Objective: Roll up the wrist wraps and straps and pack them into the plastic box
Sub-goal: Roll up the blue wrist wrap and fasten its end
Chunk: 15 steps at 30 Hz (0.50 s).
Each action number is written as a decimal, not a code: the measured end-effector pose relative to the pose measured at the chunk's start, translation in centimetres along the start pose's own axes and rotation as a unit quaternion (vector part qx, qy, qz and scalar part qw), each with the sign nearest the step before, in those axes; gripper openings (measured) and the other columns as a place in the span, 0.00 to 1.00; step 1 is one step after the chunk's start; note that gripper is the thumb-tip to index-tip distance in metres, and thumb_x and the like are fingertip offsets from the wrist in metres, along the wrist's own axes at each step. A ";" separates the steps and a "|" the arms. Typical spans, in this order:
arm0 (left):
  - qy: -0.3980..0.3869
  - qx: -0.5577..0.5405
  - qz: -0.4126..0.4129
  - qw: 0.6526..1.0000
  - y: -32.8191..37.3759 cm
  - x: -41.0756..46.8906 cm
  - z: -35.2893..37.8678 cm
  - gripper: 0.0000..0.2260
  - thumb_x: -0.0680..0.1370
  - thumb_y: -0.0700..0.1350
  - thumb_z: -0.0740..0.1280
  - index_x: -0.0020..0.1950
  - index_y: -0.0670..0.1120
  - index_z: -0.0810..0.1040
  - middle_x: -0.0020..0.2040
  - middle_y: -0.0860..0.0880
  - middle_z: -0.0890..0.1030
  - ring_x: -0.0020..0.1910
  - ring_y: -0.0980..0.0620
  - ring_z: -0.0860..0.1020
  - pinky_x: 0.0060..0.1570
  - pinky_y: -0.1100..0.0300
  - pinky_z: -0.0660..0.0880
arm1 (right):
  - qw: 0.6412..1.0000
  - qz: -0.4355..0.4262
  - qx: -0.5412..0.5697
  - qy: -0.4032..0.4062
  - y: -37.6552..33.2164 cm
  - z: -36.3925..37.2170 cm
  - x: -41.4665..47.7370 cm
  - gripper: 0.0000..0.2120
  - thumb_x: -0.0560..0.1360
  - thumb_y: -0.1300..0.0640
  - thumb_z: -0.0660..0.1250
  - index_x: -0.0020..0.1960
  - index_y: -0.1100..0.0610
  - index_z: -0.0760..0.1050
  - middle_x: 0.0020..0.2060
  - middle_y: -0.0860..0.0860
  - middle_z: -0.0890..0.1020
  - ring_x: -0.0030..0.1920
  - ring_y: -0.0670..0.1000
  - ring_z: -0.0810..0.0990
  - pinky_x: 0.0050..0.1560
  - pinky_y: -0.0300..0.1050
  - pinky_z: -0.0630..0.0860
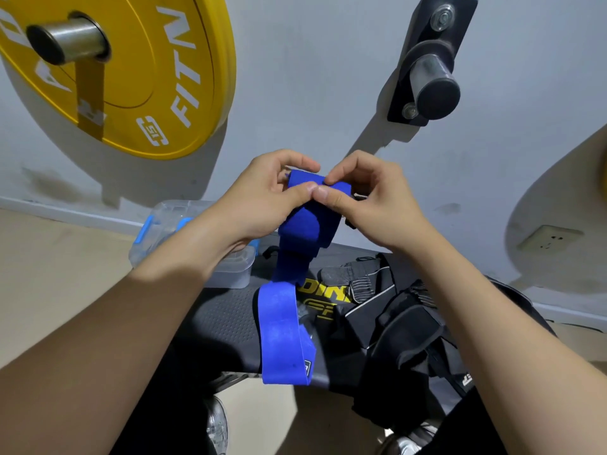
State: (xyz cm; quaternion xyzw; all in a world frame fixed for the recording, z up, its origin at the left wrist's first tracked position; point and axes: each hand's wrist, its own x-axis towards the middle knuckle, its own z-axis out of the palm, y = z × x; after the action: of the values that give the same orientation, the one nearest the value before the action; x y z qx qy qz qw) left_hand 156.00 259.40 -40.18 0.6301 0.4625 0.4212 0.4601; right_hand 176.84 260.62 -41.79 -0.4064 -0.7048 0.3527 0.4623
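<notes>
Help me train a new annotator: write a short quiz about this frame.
1. True or false: the long blue fabric wrist wrap already lies inside the clear plastic box with blue latches.
2. Left hand, right hand: which pinches the wrap's upper end? A) left only B) right only C) both
3. Fill in: the pile of black straps lies on the dark bench pad, to the wrap's ___.
Key: 1 false; 2 C; 3 right.
</notes>
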 end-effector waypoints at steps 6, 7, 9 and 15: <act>-0.004 0.029 0.031 0.999 0.1 -0.3 0.2 0.09 0.84 0.40 0.71 0.65 0.44 0.83 0.51 0.44 0.89 0.52 0.45 0.88 0.57 0.49 0.85 | 0.994 0.005 -0.098 -0.038 -0.5 -0.8 -0.4 0.08 0.84 0.54 0.70 0.55 0.59 0.83 0.37 0.52 0.84 0.37 0.49 0.78 0.40 0.54 0.76; -0.008 0.050 0.035 0.998 0.1 -0.4 0.3 0.08 0.85 0.42 0.70 0.65 0.46 0.81 0.47 0.44 0.89 0.50 0.45 0.89 0.55 0.47 0.85 | 0.992 -0.006 -0.120 -0.021 -0.6 -0.8 -0.5 0.08 0.84 0.54 0.70 0.54 0.59 0.83 0.40 0.54 0.84 0.40 0.52 0.80 0.43 0.56 0.77; -0.028 0.059 0.042 0.997 0.4 -0.6 0.6 0.07 0.87 0.46 0.68 0.64 0.49 0.77 0.43 0.42 0.88 0.44 0.44 0.88 0.45 0.46 0.84 | 0.992 -0.015 -0.122 0.015 -0.8 -0.8 -0.5 0.07 0.83 0.55 0.71 0.56 0.59 0.84 0.43 0.52 0.86 0.45 0.54 0.83 0.47 0.56 0.79; -0.008 -0.005 0.061 0.998 0.5 -0.3 0.8 0.11 0.88 0.52 0.64 0.53 0.45 0.75 0.50 0.31 0.83 0.42 0.43 0.81 0.41 0.48 0.77 | 0.994 -0.041 -0.083 0.056 -0.9 0.0 -0.9 0.07 0.77 0.57 0.78 0.54 0.55 0.87 0.43 0.47 0.89 0.45 0.53 0.86 0.47 0.55 0.82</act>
State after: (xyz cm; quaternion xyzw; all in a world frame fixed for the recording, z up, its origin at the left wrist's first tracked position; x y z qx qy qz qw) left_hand 156.76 258.89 -39.85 0.6581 0.4174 0.4460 0.4402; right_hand 176.81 259.44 -41.28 -0.4331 -0.7210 0.2499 0.4797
